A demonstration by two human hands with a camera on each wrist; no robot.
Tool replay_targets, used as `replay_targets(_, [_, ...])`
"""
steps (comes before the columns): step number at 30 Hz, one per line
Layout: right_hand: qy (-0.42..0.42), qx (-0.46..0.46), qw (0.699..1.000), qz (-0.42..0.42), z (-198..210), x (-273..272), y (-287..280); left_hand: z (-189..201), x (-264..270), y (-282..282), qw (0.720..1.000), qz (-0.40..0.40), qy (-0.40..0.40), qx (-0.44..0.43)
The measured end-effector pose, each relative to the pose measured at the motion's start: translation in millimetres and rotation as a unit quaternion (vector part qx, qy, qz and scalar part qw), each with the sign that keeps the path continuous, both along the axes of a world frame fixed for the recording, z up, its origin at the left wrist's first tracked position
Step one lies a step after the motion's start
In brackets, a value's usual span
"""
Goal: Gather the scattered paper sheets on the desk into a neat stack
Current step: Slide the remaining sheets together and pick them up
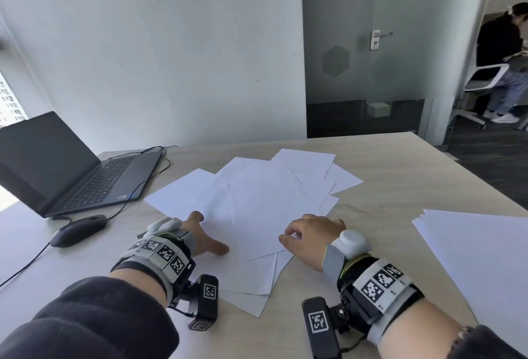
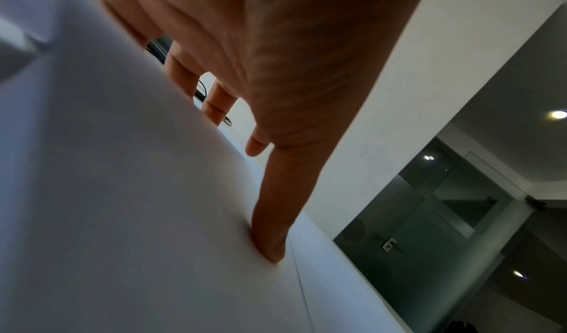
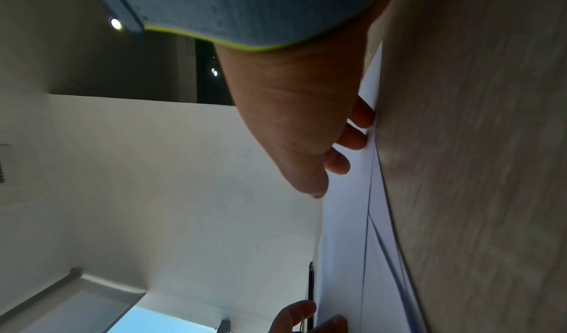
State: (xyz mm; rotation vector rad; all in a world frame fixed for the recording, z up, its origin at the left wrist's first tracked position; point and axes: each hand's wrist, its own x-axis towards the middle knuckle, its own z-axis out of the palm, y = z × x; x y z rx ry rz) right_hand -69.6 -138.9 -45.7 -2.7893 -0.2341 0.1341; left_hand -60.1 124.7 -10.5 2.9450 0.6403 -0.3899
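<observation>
1. Hidden or cut off: in the head view the left hand (image 1: 200, 237) has its four fingers tucked under the top sheet, out of sight; only the thumb and the back of the hand show. The stack of paper (image 1: 483, 247) at 3 o'clock runs off the right edge of the head view. The laptop (image 1: 65, 167) at 10 o'clock is cut by the left edge, its screen dark. How many sheets lie in the pile cannot be counted where they overlap.
2. The scattered paper sheets (image 1: 257, 201) lie fanned and overlapping on the desk (image 1: 400, 164), at the centre, between the two hands and reaching toward 12 o'clock.
3. Left hand, at 7 o'clock of the pile: the left wrist view shows the fingers spread and fairly straight behind the lifted sheet edge, with the thumb (image 2: 273, 217) pressing its tip down on the paper. The sheet sits between thumb and fingers.
4. Right hand (image 1: 310, 237), at 5 o'clock of the pile: the fingers are bent, their tips touching the sheet edge. In the right wrist view the fingertips (image 3: 356, 140) rest against the paper where it meets the desk; whether they grip it cannot be told.
5. A mouse (image 1: 78, 230) lies at 9 o'clock, below the laptop, well apart from the sheets.
</observation>
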Motion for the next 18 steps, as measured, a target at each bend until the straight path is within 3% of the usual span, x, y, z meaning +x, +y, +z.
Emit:
replay_targets(6, [0.038,-0.027,0.995,-0.086,-7,11,-26,-7,8,0,0.996,0.035,-0.026,-0.082])
replay_targets(11, [0.022,-0.026,0.998,-0.051,-8,7,-19,-9,19,11,0.983,0.074,-0.054,-0.158])
replay_targets(16, [0.024,-0.022,0.998,-0.053,-11,10,-20,-26,35,26,0.935,0.111,-0.09,-0.324])
replay_targets(18, [0.019,-0.014,0.998,-0.052,-12,11,-21,-23,28,22,0.923,0.132,-0.094,-0.35])
